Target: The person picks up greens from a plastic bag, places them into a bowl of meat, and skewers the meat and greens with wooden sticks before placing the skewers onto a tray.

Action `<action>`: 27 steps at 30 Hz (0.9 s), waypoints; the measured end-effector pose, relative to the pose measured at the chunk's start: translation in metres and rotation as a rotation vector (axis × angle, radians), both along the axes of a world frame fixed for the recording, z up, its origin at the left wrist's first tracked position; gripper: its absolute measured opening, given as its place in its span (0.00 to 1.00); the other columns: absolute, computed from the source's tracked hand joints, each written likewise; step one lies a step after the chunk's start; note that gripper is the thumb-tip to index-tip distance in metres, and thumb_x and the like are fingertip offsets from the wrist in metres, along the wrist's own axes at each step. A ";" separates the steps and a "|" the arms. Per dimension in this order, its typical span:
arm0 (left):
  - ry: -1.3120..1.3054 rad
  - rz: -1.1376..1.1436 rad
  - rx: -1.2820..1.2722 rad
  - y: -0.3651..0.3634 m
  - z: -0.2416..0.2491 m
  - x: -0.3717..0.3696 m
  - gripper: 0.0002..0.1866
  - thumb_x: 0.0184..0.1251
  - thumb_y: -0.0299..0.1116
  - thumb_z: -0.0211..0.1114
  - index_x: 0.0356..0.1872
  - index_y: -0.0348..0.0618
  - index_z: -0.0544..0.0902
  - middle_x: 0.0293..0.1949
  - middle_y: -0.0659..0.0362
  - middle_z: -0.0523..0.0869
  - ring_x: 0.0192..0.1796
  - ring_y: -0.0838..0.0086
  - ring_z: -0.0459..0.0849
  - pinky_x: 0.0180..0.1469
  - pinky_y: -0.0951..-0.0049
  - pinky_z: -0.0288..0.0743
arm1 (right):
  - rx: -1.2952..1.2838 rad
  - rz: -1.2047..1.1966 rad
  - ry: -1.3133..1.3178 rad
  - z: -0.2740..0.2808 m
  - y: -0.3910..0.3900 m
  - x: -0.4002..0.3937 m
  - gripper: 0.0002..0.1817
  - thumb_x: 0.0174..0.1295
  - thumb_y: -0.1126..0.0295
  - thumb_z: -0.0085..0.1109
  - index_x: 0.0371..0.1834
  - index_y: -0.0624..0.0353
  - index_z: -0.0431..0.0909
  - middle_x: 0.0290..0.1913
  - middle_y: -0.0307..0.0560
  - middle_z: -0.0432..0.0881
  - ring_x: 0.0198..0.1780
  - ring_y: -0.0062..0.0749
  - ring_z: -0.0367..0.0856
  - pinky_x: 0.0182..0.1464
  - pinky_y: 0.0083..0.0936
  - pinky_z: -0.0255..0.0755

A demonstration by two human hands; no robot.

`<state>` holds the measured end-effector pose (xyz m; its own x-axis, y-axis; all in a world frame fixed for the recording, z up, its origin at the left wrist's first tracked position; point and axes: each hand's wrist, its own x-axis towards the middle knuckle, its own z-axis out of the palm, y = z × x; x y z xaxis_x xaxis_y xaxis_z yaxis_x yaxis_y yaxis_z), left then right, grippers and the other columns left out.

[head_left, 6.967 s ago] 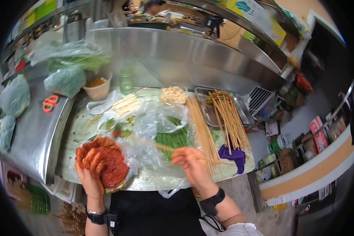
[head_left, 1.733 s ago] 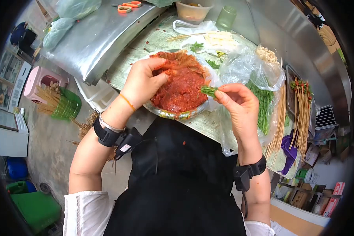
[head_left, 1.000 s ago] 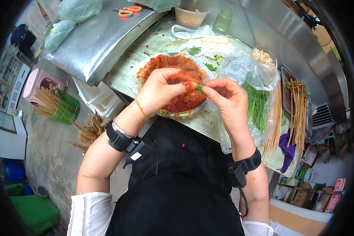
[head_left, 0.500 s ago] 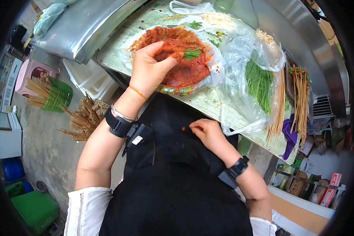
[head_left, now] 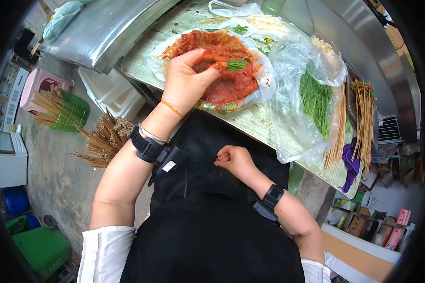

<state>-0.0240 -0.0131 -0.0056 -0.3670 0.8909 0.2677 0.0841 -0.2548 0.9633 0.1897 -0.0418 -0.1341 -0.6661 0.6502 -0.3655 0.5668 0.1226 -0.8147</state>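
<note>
My left hand (head_left: pixel 186 80), its thumb and fingers smeared red, pinches a small bunch of green sprigs (head_left: pixel 236 64) over the red sauce (head_left: pixel 231 89). The sauce fills a round bowl lined with white plastic (head_left: pixel 267 78) at the table's edge. In front of my black apron is my right hand (head_left: pixel 236 162), fingers curled together; whatever they may hold is hidden. To the bowl's right, long green stems (head_left: pixel 315 101) lie in a clear plastic bag (head_left: pixel 285 129).
Wooden skewers (head_left: pixel 363 118) with red and green tips lie on the table's right, near a purple cloth (head_left: pixel 351 167). A metal counter (head_left: pixel 108 28) stands at upper left. Below are a green basket (head_left: pixel 75 113) of skewers, a pink stool (head_left: pixel 45 80) and white bins (head_left: pixel 106 89).
My right hand has shifted left across the apron, its fingers more curled. My left hand still pinches the sprigs over the bowl. The view has shifted slightly.
</note>
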 end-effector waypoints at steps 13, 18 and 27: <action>0.100 0.000 0.032 0.000 -0.003 0.000 0.10 0.56 0.19 0.58 0.40 0.32 0.80 0.38 0.61 0.84 0.40 0.81 0.80 0.44 0.80 0.74 | 0.304 0.027 -0.085 -0.007 -0.006 -0.007 0.08 0.40 0.76 0.64 0.27 0.59 0.77 0.27 0.44 0.81 0.30 0.34 0.81 0.34 0.26 0.74; 0.175 0.024 0.007 -0.002 -0.001 -0.002 0.11 0.53 0.18 0.56 0.39 0.32 0.80 0.38 0.62 0.84 0.39 0.83 0.79 0.43 0.81 0.73 | -0.241 -0.191 0.141 -0.027 -0.001 0.004 0.07 0.44 0.80 0.62 0.28 0.61 0.78 0.25 0.37 0.78 0.29 0.20 0.77 0.34 0.17 0.71; 0.078 -0.007 -0.040 -0.002 -0.004 -0.004 0.12 0.56 0.20 0.57 0.42 0.34 0.80 0.40 0.60 0.84 0.42 0.79 0.80 0.46 0.79 0.74 | -0.464 -0.296 0.384 0.020 0.005 0.073 0.06 0.51 0.78 0.61 0.32 0.59 0.76 0.30 0.35 0.78 0.32 0.15 0.74 0.39 0.15 0.70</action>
